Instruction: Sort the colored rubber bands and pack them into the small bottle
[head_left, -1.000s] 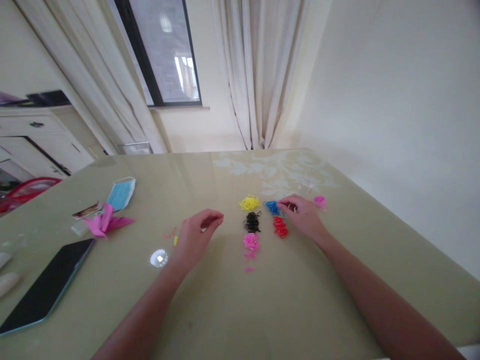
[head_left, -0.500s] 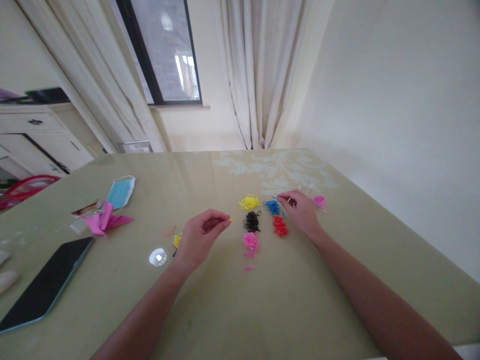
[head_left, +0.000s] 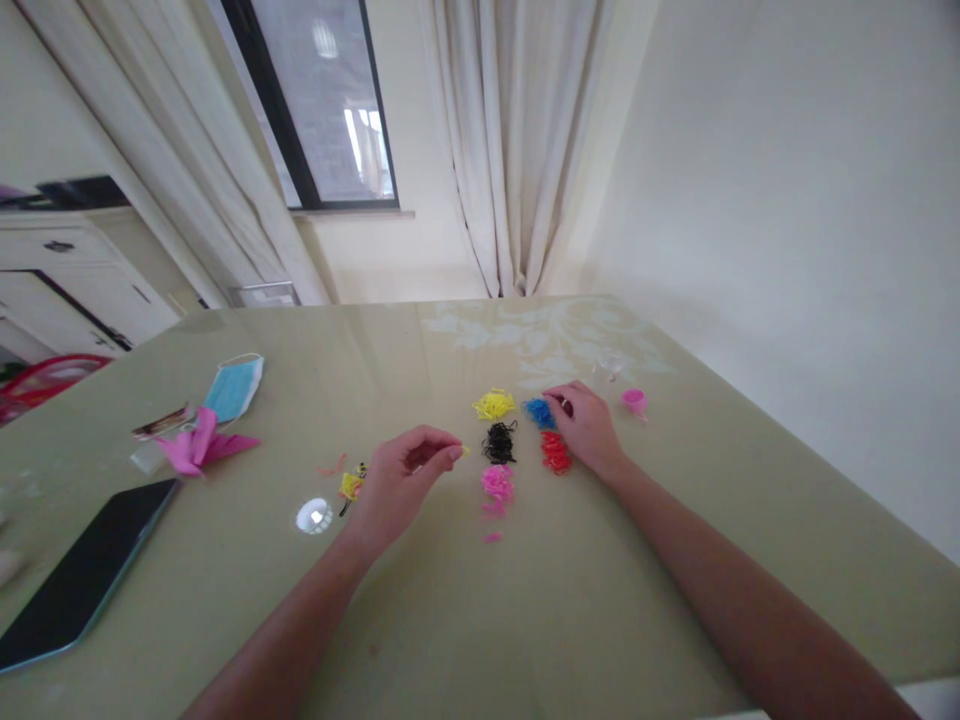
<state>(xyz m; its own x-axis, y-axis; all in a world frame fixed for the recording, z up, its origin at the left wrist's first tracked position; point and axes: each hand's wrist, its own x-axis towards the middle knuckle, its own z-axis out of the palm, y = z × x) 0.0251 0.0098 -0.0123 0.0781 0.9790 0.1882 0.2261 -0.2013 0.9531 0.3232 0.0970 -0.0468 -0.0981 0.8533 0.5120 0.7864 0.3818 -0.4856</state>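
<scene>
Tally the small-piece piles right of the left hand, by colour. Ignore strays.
Yellow pile: 1
Black pile: 1
Pink pile: 1
Blue pile: 1
Red pile: 1
Total: 5 piles

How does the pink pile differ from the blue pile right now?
Colour and place: the pink pile lies just in front of the black pile, while the blue pile lies farther back, behind the red pile.
Spread: the pink pile trails loose bits toward the person; the blue pile looks more compact.
Hands: the right hand is at the blue pile; neither is at the pink pile.
Shared: both are small heaps on the table.
</scene>
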